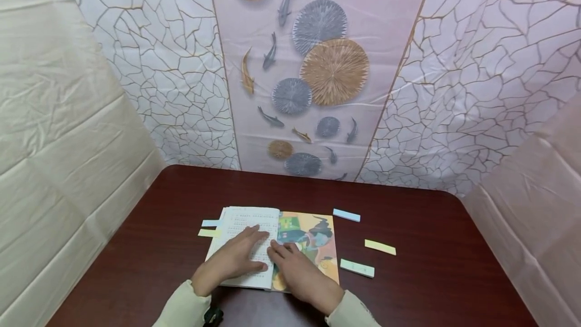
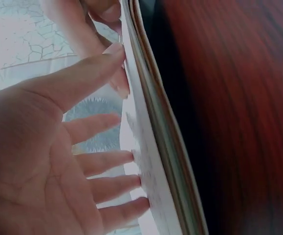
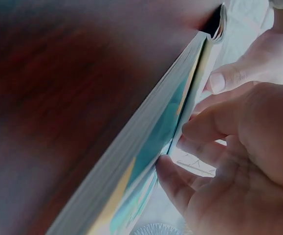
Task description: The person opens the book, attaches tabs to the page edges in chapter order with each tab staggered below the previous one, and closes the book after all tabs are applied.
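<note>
An open book lies on the table, with a printed text page point(image 1: 251, 218) on the left and a colourful illustrated page point(image 1: 329, 266) on the right. My left hand point(image 1: 233, 255) rests on the text page with its fingers spread; in the left wrist view its fingertips touch the paper. Beside it, my right hand point(image 1: 301, 272) touches the book near the gutter, its fingers slightly bent and pinching nothing that I can see. A blue sticky tab point(image 1: 210, 223) and a yellow sticky tab point(image 1: 208, 233) stick out from the book's left edge.
Right of the book lie a blue strip point(image 1: 346, 215), a yellow strip point(image 1: 380, 247) and a green strip point(image 1: 357, 268) on the dark red-brown table point(image 1: 431, 266). Patterned cloth point(image 1: 181, 74) hangs behind the table, and plain pale cloth point(image 1: 54, 140) stands along the sides.
</note>
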{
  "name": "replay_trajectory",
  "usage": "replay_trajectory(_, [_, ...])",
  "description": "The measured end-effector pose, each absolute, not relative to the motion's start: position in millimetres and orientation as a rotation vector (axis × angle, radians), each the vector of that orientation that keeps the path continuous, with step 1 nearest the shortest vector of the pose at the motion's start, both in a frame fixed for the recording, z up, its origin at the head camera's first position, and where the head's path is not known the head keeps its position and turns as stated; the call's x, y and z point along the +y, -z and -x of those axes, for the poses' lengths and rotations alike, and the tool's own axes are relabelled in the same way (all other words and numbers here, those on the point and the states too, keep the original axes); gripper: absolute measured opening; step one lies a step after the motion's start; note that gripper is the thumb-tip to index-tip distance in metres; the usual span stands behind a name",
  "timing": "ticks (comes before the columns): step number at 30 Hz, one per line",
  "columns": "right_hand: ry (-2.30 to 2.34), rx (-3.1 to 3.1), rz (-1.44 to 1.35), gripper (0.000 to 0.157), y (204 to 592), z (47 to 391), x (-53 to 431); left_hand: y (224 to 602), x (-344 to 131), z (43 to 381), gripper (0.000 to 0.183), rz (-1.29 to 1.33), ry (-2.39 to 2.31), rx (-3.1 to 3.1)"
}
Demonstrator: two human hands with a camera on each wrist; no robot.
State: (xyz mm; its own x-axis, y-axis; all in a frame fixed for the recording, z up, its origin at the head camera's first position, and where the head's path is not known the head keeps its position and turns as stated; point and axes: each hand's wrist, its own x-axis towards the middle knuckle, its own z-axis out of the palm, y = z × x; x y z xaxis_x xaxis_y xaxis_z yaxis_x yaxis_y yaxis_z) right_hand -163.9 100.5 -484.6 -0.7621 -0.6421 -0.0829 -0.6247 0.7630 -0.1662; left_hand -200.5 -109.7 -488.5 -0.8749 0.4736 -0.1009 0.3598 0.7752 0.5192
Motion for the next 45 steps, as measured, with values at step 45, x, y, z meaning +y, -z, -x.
replay_trajectory(45, [0.357, 3.056, 0.357, 0.063, 492, 212, 185, 486, -99, 207, 0.063, -0.572, -0.812, 2.687])
